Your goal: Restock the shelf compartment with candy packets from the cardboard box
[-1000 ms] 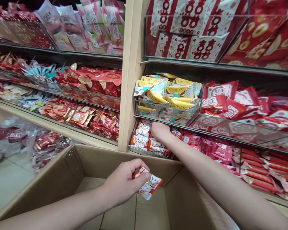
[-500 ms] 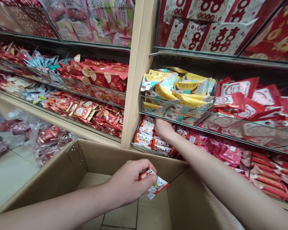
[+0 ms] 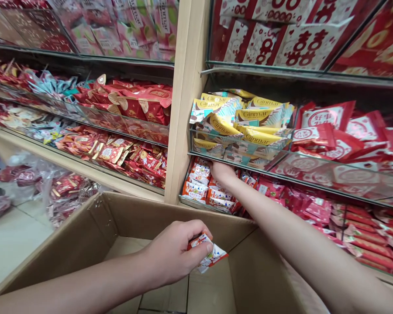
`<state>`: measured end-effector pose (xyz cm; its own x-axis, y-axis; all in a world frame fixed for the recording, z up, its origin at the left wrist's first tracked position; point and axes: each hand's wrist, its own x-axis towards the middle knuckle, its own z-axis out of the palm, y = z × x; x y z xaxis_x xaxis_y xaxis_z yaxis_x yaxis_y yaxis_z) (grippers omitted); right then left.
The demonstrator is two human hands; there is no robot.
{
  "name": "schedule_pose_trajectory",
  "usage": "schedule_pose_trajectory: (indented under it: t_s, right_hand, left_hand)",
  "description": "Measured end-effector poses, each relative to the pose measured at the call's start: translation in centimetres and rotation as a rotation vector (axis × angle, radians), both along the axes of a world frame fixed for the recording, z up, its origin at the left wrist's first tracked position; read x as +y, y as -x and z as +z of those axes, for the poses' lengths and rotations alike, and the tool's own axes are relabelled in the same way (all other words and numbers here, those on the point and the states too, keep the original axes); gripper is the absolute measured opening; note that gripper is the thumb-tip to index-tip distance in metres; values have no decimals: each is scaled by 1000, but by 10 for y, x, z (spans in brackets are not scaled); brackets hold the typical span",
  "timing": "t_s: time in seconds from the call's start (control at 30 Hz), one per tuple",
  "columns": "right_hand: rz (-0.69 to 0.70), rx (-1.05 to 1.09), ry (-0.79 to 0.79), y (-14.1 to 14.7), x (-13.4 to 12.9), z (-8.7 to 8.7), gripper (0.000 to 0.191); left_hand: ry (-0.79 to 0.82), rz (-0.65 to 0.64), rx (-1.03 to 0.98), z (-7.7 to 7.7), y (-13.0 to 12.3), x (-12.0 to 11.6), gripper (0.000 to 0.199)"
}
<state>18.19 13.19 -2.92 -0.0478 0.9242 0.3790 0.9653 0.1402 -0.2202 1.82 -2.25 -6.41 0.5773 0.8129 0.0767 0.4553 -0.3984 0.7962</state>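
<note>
Over the open cardboard box [image 3: 137, 211], my left hand [image 3: 175, 250] is closed on a small white and orange snack packet [image 3: 212, 255], pinched between thumb and fingers. My right hand [image 3: 223, 173] reaches into the low shelf bin at the foot of the rack. Its fingers are hidden under the shelf above, so I cannot tell whether they hold anything. Around that hand lie matching white and orange snack packets [image 3: 196, 189], stacked in rows behind a clear front.
Yellow Ginmar packets [image 3: 255, 115] fill the shelf above my right hand. Red packets [image 3: 327, 126] sit to their right, pink ones [image 3: 314, 211] below. A wooden upright [image 3: 180, 109] divides the racks. Plastic bags of red packets [image 3: 67, 187] lie on the floor at left.
The view has shifted very slightly. My left hand stays over the box with the packet, and my right hand remains in the low bin.
</note>
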Motion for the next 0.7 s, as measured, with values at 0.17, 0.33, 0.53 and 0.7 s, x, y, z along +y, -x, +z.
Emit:
schedule_pose_trajectory:
  t_s: [0.17, 0.33, 0.53, 0.7]
  right_hand:
    - [94, -48, -38, -5, -9, -1, 38]
    - [203, -140, -19, -12, -23, -2, 34]
    - [541, -70, -256, -15, -94, -8, 30]
    - [472, 450, 39, -7, -151, -23, 35]
  left_hand:
    - [-9, -3, 19, 0, 1, 0, 15]
    - [-5, -7, 29, 1, 1, 0, 15]
    - [184, 168, -280, 7, 2, 5, 19]
    - [273, 324, -566, 18, -2, 10, 23]
